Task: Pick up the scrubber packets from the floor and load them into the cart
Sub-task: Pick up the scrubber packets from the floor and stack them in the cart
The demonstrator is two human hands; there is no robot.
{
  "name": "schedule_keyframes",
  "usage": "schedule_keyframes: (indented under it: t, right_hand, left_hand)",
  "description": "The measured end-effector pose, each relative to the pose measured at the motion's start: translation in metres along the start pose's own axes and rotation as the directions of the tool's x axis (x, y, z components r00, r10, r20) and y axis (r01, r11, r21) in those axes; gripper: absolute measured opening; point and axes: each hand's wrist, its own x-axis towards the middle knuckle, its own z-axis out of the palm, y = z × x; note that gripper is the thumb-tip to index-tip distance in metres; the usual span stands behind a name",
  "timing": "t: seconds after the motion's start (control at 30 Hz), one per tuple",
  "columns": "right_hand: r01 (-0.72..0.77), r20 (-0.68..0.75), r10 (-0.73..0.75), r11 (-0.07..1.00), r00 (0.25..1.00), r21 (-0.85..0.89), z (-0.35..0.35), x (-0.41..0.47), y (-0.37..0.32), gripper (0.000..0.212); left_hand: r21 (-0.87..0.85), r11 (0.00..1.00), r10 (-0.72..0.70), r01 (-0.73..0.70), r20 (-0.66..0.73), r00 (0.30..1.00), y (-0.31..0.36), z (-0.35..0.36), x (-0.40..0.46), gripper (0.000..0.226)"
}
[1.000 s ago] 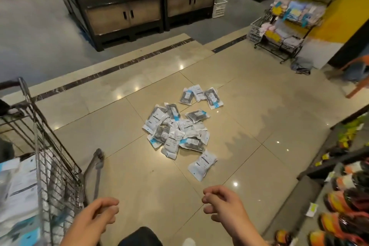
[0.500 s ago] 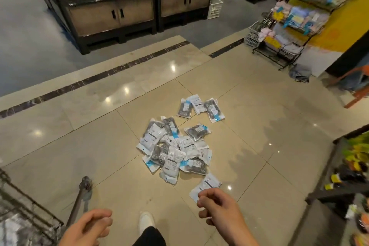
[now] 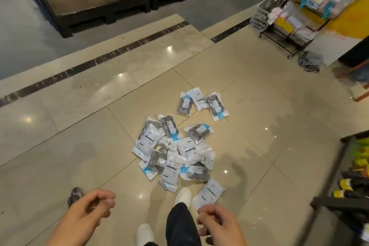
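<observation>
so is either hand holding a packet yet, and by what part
No. The left hand and right hand hang loosely curled and hold nothing. The scrubber packets all lie on the floor.

Roughly sixteen clear plastic scrubber packets with blue-white labels are lying on the floor; two white shoes are showing.
</observation>
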Motion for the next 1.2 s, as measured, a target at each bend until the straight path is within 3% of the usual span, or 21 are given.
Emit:
schedule_keyframes:
  t: [0.3, 0.47, 0.67, 0.77, 0.9, 0.97, 1.07, 1.13, 1.2]
  right_hand:
    - [-0.119, 0.043, 0.123, 0.988, 0.991, -0.095, 0.027, 0.178, -0.024, 0.008]
    - [-0.258, 0.024, 0.26, 0.963, 0.965, -0.072, 0.063, 0.306, 0.027, 0.004]
    - [-0.333, -0.051, 0.329, 0.939, 0.943, -0.092, 0.096, 0.483, 0.12, 0.046]
    - [-0.41, -0.106, 0.401, 0.908, 0.91, -0.088, 0.107, 0.567, 0.173, 0.067]
    - [-0.446, -0.077, 0.44, 0.89, 0.895, -0.097, 0.126, 0.644, 0.219, 0.083]
    - [-0.456, -0.086, 0.45, 0.886, 0.889, -0.083, 0.137, 0.672, 0.239, 0.092]
    - [-0.44, -0.172, 0.424, 0.896, 0.889, -0.063, 0.155, 0.711, 0.281, 0.12]
    - [-0.437, -0.21, 0.418, 0.898, 0.884, -0.05, 0.162, 0.732, 0.308, 0.135]
    - [-0.444, -0.241, 0.416, 0.893, 0.877, -0.075, 0.166, 0.737, 0.308, 0.135]
  left_hand:
    - [0.168, 0.986, -0.031, 0.024, 0.042, 0.999, 0.015, 0.061, 0.135, 0.016]
    - [0.314, 0.949, -0.039, -0.017, 0.172, 0.984, -0.02, 0.115, 0.266, 0.023]
    - [0.547, 0.819, 0.006, -0.172, 0.291, 0.957, -0.101, 0.188, 0.445, 0.012]
    - [0.676, 0.671, -0.007, -0.305, 0.417, 0.909, -0.16, 0.231, 0.523, 0.015]
    - [0.742, 0.474, -0.014, -0.473, 0.544, 0.839, -0.22, 0.277, 0.607, 0.03]
    - [0.768, 0.384, -0.004, -0.512, 0.556, 0.831, -0.24, 0.297, 0.636, 0.047]
    - [0.82, 0.159, -0.028, -0.55, 0.561, 0.828, -0.267, 0.322, 0.664, 0.073]
    - [0.839, 0.067, -0.045, -0.539, 0.543, 0.839, -0.28, 0.331, 0.674, 0.081]
    - [0.858, -0.018, -0.049, -0.513, 0.512, 0.857, -0.289, 0.337, 0.679, 0.082]
